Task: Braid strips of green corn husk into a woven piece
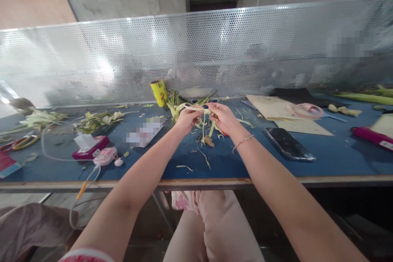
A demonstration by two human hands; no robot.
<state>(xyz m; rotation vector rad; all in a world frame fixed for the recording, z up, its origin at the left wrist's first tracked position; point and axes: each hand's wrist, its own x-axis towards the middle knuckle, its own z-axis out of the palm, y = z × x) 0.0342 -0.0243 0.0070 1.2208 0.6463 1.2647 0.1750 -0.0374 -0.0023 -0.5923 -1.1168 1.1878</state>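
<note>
Both of my hands are raised over the blue table (331,159), close together at its middle. My left hand (188,118) pinches one end of a pale green leaf strip (199,110). My right hand (221,116) is closed on the other end of the same strip, with a thin bracelet on that wrist. Loose strands hang from the strip toward a small brown knot of fibres (209,141) on the table. A heap of green leaf strips (178,102) lies just behind my hands.
A yellow roll (159,92) stands behind the leaf heap. A black phone (288,143) lies to the right, near brown paper sheets (276,108) and a pink tape ring (305,110). Left are a pink charger box (90,147), cables and more leaf piles (98,118). A perforated metal screen (215,49) bounds the far edge.
</note>
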